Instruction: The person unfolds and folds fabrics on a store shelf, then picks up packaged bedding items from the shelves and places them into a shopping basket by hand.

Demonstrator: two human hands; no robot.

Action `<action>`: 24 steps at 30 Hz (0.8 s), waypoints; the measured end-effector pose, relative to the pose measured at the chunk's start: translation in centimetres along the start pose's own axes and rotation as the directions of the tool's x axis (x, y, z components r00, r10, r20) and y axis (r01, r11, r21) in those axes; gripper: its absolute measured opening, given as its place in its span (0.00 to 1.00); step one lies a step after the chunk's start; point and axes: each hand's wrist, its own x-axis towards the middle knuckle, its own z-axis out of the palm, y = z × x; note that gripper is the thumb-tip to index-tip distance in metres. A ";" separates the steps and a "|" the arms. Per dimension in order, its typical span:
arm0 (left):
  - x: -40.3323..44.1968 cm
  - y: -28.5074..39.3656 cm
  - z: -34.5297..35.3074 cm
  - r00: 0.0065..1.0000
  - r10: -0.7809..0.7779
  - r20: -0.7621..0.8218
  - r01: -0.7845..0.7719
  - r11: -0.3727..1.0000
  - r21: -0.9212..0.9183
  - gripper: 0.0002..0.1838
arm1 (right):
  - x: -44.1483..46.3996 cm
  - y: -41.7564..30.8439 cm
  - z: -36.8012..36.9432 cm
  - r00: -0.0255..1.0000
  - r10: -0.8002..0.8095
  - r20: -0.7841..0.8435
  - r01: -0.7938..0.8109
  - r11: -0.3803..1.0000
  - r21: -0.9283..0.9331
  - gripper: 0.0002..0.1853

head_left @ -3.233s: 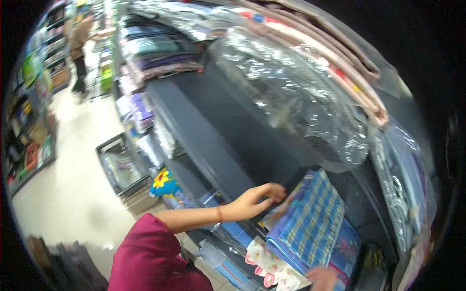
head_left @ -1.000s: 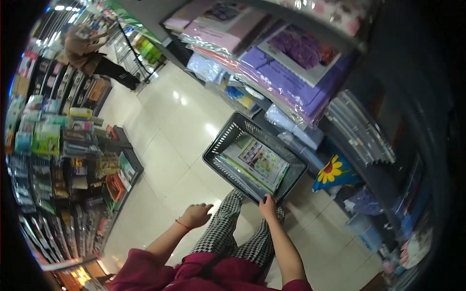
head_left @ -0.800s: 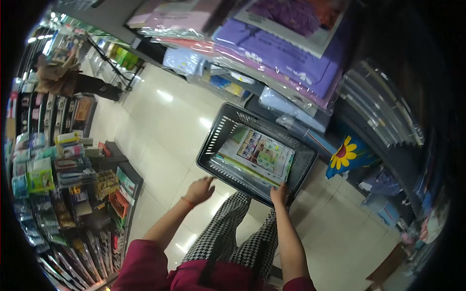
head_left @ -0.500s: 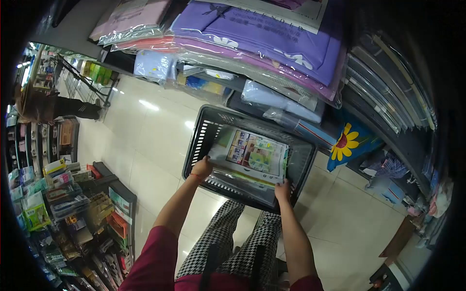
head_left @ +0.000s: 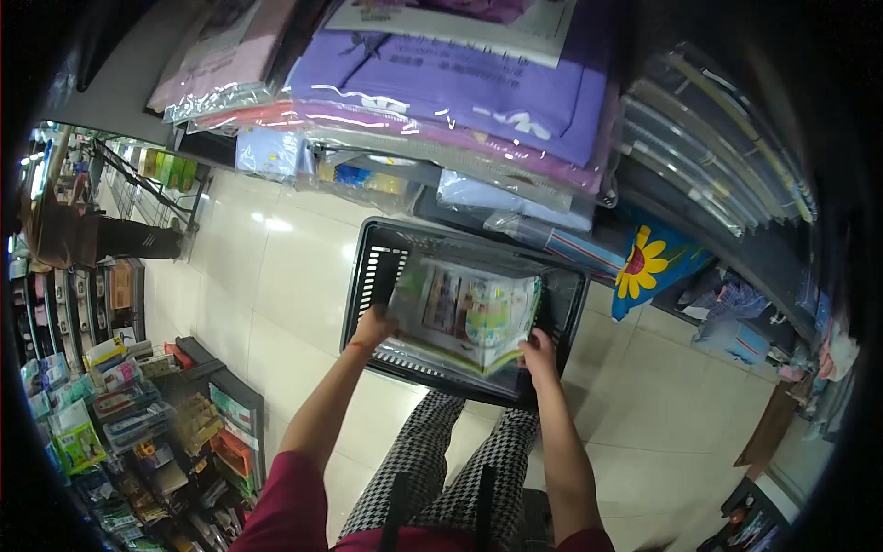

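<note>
My left hand (head_left: 373,327) closes on the left edge of a flat package with a printed picture sheet (head_left: 478,308), apparently wrapped in clear plastic. Its near right corner is pinched by my right hand (head_left: 540,355), thumb on top. The package is tilted and slightly blurred, inside the opening of a black plastic shopping basket (head_left: 366,241) with slotted sides. What lies under the package is hidden, and I cannot make out the print.
Plastic-wrapped purple fabric packs (head_left: 441,83) are stacked on the shelf ahead. A blue cloth with a yellow flower (head_left: 642,264) hangs to the right. Small packaged goods fill a display rack (head_left: 129,414) at left. A person (head_left: 101,237) stands near a wire cart (head_left: 156,184).
Between my hands the package has tilted, and its near edge has bent and shifted toward me. My left hand has moved slightly left, and the whole view has shifted a little.
</note>
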 end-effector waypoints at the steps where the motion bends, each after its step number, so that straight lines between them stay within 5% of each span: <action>1: -1.4 0.4 -0.7 0.996 0.045 0.083 -0.032 0.988 -0.151 0.09 | -1.0 1.0 -1.2 0.994 -0.077 0.083 0.075 0.997 0.032 0.16; 2: -2.5 0.4 -1.4 0.973 0.143 0.181 -0.149 0.989 0.020 0.12 | -3.9 -0.2 -1.8 0.990 -0.128 0.064 0.125 0.991 0.048 0.16; 6: -9.9 -0.2 -1.5 0.959 0.171 0.225 -0.115 0.963 -0.242 0.17 | -14.6 -1.8 -5.8 0.989 -0.111 0.099 0.094 0.982 0.166 0.21; 7: -12.9 0.9 -1.3 0.965 0.179 0.191 -0.131 0.962 -0.241 0.17 | -15.7 1.6 -6.8 0.967 -0.251 0.042 0.242 0.959 0.148 0.23; 8: -15.2 0.6 -0.7 0.961 0.232 0.149 -0.197 0.956 -0.217 0.18 | -19.4 -1.4 -7.6 0.981 -0.172 0.087 0.164 0.982 0.093 0.24; 9: -17.1 -0.1 -0.1 0.963 0.209 0.170 -0.176 0.966 -0.187 0.19 | -20.4 1.2 -8.2 0.934 -0.351 0.061 0.348 0.936 0.055 0.24; 10: -20.0 1.7 0.6 0.958 0.234 0.166 -0.158 0.912 -0.378 0.22 | -24.0 -1.8 -8.5 0.976 -0.215 0.024 0.213 0.974 0.076 0.23; 12: -24.6 3.6 1.9 0.946 0.253 0.202 -0.156 0.903 -0.400 0.25 | -26.3 -0.3 -9.8 0.891 -0.453 0.004 0.453 0.889 -0.068 0.23; 14: -27.9 4.9 2.9 0.904 0.360 0.231 -0.283 0.908 -0.308 0.26 | -29.7 -2.5 -10.8 0.867 -0.493 -0.071 0.485 0.868 -0.107 0.23; 16: -32.1 8.8 3.1 0.867 0.413 0.277 -0.229 0.826 -0.515 0.26 | -33.7 -4.2 -11.6 0.838 -0.529 -0.137 0.514 0.848 -0.133 0.22; 18: -34.2 10.9 3.5 0.863 0.469 0.187 -0.322 0.797 -0.511 0.28 | -37.2 -6.8 -13.0 0.806 -0.559 -0.195 0.543 0.829 -0.135 0.21; 20: -34.6 13.2 2.6 0.734 0.669 0.114 -0.610 0.724 -0.323 0.27 | -40.8 -9.7 -14.7 0.796 -0.558 -0.237 0.571 0.821 -0.015 0.19; 22: -35.3 16.5 0.5 0.728 0.653 0.211 -0.615 0.757 -0.221 0.25 | -44.2 -11.6 -17.3 0.826 -0.467 -0.314 0.527 0.838 0.139 0.19; 24: -37.0 21.4 -1.4 0.580 0.805 0.123 -0.780 0.592 -0.202 0.25 | -48.2 -14.4 -19.4 0.675 -0.602 -0.426 0.701 0.704 0.115 0.21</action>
